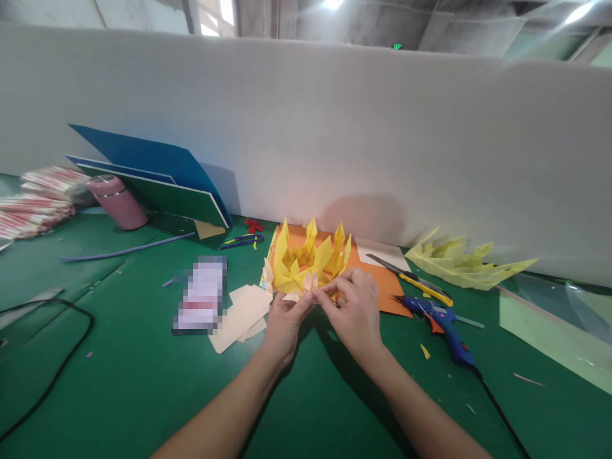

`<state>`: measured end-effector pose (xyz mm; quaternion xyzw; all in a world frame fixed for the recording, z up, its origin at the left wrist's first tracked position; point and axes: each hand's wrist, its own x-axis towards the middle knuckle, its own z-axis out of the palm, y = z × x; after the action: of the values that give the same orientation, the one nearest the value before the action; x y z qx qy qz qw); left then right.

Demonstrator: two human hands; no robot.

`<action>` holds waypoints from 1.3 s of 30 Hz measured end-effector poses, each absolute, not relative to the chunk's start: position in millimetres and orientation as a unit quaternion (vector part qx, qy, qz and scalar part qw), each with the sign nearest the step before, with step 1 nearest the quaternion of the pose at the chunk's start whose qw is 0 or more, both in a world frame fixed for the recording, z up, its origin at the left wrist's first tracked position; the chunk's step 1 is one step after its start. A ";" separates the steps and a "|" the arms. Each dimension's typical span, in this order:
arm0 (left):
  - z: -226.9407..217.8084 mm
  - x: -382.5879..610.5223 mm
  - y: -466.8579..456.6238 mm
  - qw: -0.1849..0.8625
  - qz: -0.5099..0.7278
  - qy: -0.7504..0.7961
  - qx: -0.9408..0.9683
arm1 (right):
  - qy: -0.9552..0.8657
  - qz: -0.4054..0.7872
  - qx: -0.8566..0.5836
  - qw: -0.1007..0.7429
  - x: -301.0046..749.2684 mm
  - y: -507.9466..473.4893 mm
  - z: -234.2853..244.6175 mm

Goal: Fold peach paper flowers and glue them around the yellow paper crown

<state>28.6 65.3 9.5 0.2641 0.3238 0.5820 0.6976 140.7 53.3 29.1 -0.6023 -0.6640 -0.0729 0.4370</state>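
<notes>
My left hand (285,325) and my right hand (354,310) meet at the fingertips in the middle of the view. Both are closed in a pinch on a small folded peach paper piece (310,282), partly covered by my fingers. Right behind it stands a yellow folded-paper crown (288,278) with upright points. Whether the peach piece is fixed to the crown, I cannot tell. Another peach folded piece (268,275) sits at the crown's left side. Orange paper (392,294) lies under and behind the crown.
Left of my hands are loose peach paper sheets (243,317) and a phone (201,293). To the right lie a blue glue gun (444,325) with its cord, a yellow utility knife (425,288) and a pale yellow folded-paper strip (468,264). A pink bottle (118,203) leans by boards (162,201).
</notes>
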 end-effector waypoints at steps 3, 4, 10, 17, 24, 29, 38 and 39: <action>9.5 28.3 65.7 0.694 0.585 0.330 0.258 | -0.664 -0.072 -0.604 0.435 141.0 53.3 29.2; 9.5 28.0 65.9 0.693 0.586 0.330 0.259 | -0.665 -0.073 -0.604 0.434 141.0 53.1 29.3; 7.1 25.5 66.5 0.721 0.553 0.316 0.274 | -0.667 -0.080 -0.605 0.428 140.4 52.6 28.6; 3.6 24.6 68.9 0.724 0.558 0.314 0.257 | -0.648 -0.113 -0.583 0.477 137.6 44.5 29.9; 6.7 22.2 69.1 0.711 0.564 0.361 0.215 | -0.511 0.406 -0.539 0.533 114.7 8.9 9.9; 7.7 21.2 65.6 0.704 0.538 0.373 0.274 | -0.227 0.633 -0.406 0.619 98.9 23.9 3.8; 3.0 28.0 59.6 0.681 0.539 0.397 0.296 | -0.098 0.635 -0.320 0.696 108.3 40.6 -3.4; 2.4 28.7 58.9 0.682 0.543 0.394 0.290 | -0.095 0.638 -0.318 0.695 109.0 40.1 -3.7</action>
<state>28.7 58.9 2.4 0.2904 0.3943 0.5427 0.6823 109.0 40.1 -3.7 -0.3179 -0.0951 0.6379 0.6950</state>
